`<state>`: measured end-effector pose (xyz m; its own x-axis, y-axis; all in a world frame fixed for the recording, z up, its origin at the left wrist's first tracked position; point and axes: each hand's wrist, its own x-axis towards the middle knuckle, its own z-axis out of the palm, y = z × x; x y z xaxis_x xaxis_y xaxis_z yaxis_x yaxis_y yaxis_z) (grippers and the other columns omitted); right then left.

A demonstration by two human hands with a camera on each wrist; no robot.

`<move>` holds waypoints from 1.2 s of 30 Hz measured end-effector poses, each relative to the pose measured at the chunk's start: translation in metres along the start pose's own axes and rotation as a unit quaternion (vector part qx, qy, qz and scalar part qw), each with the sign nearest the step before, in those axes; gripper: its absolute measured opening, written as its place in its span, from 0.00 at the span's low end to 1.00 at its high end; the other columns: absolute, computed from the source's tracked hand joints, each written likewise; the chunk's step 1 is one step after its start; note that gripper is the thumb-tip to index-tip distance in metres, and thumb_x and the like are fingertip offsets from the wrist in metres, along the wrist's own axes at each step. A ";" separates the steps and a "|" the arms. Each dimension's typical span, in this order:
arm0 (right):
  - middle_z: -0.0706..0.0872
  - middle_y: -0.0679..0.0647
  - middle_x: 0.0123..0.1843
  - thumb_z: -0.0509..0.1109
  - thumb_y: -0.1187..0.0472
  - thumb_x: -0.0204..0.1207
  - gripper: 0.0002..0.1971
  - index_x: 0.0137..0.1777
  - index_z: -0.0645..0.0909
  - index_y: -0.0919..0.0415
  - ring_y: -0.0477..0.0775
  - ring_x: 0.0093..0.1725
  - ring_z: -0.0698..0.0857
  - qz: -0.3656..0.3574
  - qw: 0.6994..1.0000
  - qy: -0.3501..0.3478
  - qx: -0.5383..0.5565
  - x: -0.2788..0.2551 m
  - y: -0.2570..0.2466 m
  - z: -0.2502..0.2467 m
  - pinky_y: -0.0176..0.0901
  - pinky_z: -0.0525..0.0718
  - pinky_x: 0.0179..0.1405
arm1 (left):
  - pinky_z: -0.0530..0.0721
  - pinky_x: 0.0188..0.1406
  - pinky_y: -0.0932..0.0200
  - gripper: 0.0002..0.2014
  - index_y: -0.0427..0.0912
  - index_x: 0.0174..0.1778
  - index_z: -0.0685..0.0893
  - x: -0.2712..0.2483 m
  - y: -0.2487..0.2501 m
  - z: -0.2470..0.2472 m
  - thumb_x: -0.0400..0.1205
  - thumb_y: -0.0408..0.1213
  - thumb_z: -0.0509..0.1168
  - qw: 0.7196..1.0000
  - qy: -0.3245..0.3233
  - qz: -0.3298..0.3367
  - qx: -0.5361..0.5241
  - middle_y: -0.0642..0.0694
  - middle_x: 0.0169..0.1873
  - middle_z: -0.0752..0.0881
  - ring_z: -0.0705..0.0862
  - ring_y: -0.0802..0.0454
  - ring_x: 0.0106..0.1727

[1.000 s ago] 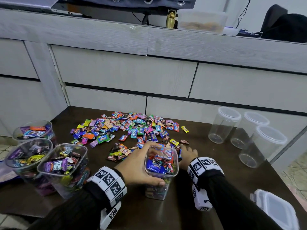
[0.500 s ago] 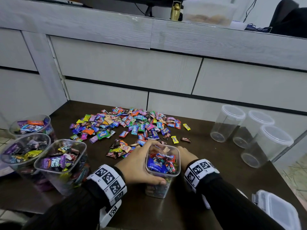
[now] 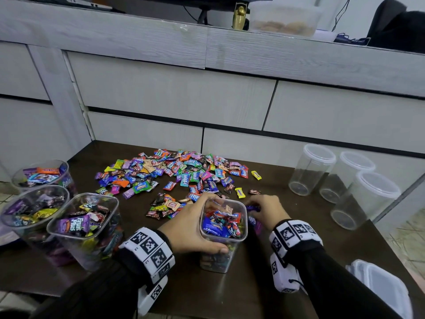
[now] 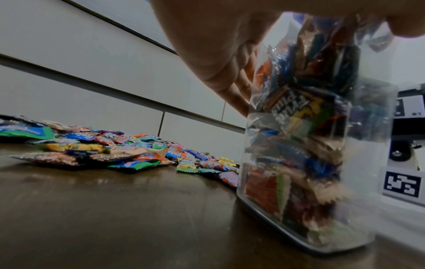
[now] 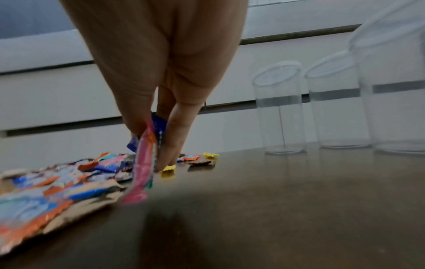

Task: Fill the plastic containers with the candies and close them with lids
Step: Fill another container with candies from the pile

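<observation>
My left hand (image 3: 190, 229) wraps the square container (image 3: 222, 238), which stands nearly full on the dark table (image 3: 264, 293). My right hand (image 3: 268, 209) pinches a few candies (image 5: 147, 145) beside it, near the loose pile (image 3: 179, 173).

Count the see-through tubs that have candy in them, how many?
4. Three stand together at the table's left edge: back, middle, front. The fourth is in the middle, gripped by the left hand. More may sit out of view.

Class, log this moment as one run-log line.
left hand holds square container | right hand pinches candies | container nearly full, no lid | lids beside
</observation>
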<state>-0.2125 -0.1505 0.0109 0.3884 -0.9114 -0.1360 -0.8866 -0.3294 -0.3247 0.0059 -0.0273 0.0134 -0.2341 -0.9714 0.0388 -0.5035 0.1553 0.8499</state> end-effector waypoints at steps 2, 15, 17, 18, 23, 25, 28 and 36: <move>0.87 0.53 0.59 0.73 0.67 0.73 0.15 0.58 0.87 0.53 0.50 0.57 0.83 -0.017 0.998 0.038 0.047 -0.006 0.006 -0.008 0.32 0.77 0.56 | 0.78 0.72 0.53 0.52 0.60 0.74 0.64 0.000 0.001 0.000 0.55 0.59 0.83 1.000 -0.004 -0.002 0.000 0.59 0.66 0.81 0.79 0.66 0.67; 0.92 0.50 0.48 0.78 0.70 0.69 0.14 0.51 0.89 0.52 0.51 0.49 0.89 -0.247 0.925 0.116 0.266 -0.067 -0.054 -0.074 0.43 0.87 0.52 | 0.79 0.71 0.54 0.50 0.59 0.72 0.65 0.000 0.003 0.001 0.56 0.59 0.83 1.000 -0.002 -0.003 0.004 0.59 0.65 0.82 0.80 0.67 0.66; 0.91 0.50 0.50 0.76 0.70 0.71 0.13 0.52 0.90 0.55 0.50 0.51 0.89 -0.296 0.937 0.086 0.166 -0.075 -0.069 -0.069 0.43 0.85 0.53 | 0.79 0.71 0.54 0.50 0.62 0.72 0.64 0.000 0.003 0.000 0.56 0.61 0.82 1.000 -0.001 -0.002 0.009 0.61 0.65 0.81 0.80 0.68 0.66; 0.91 0.50 0.53 0.75 0.71 0.71 0.13 0.53 0.89 0.57 0.50 0.53 0.88 -0.321 0.938 0.064 0.115 -0.077 -0.074 -0.067 0.44 0.83 0.55 | 0.78 0.71 0.54 0.50 0.64 0.71 0.64 0.000 0.003 0.000 0.56 0.62 0.82 1.000 -0.002 0.000 0.013 0.61 0.65 0.80 0.79 0.68 0.66; 0.86 0.52 0.64 0.73 0.69 0.72 0.18 0.61 0.87 0.57 0.49 0.63 0.82 -0.360 0.933 -0.011 0.002 -0.083 -0.084 -0.069 0.32 0.73 0.65 | 0.79 0.64 0.65 0.44 0.74 0.63 0.63 0.001 0.002 0.001 0.55 0.66 0.80 0.999 0.010 0.005 0.030 0.66 0.60 0.81 0.80 0.73 0.62; 0.84 0.51 0.66 0.74 0.67 0.72 0.19 0.63 0.85 0.55 0.45 0.62 0.81 -0.362 0.932 -0.020 0.027 -0.085 -0.085 -0.072 0.20 0.71 0.58 | 0.77 0.64 0.69 0.46 0.82 0.62 0.58 0.001 0.001 0.001 0.54 0.69 0.79 0.999 0.008 -0.001 0.046 0.68 0.62 0.78 0.77 0.77 0.62; 0.85 0.47 0.61 0.76 0.63 0.71 0.19 0.62 0.83 0.53 0.38 0.56 0.80 -0.352 0.935 -0.010 0.050 -0.086 -0.084 -0.076 0.26 0.77 0.54 | 0.76 0.68 0.65 0.48 0.80 0.65 0.57 0.002 -0.001 0.001 0.55 0.68 0.80 0.999 0.009 0.003 0.051 0.66 0.65 0.77 0.75 0.75 0.66; 0.81 0.49 0.48 0.76 0.56 0.74 0.11 0.56 0.88 0.55 0.43 0.42 0.79 -0.325 0.945 -0.036 0.004 -0.081 -0.088 -0.067 0.31 0.71 0.44 | 0.81 0.67 0.55 0.45 0.74 0.66 0.62 0.002 -0.002 0.001 0.57 0.62 0.82 1.000 0.003 0.013 0.025 0.65 0.61 0.82 0.81 0.69 0.63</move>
<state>-0.1827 -0.0644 0.1134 0.8665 -0.4982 0.0311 -0.4534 -0.8116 -0.3684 0.0058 -0.0299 0.0113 -0.2429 -0.9680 0.0626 -0.5387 0.1883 0.8212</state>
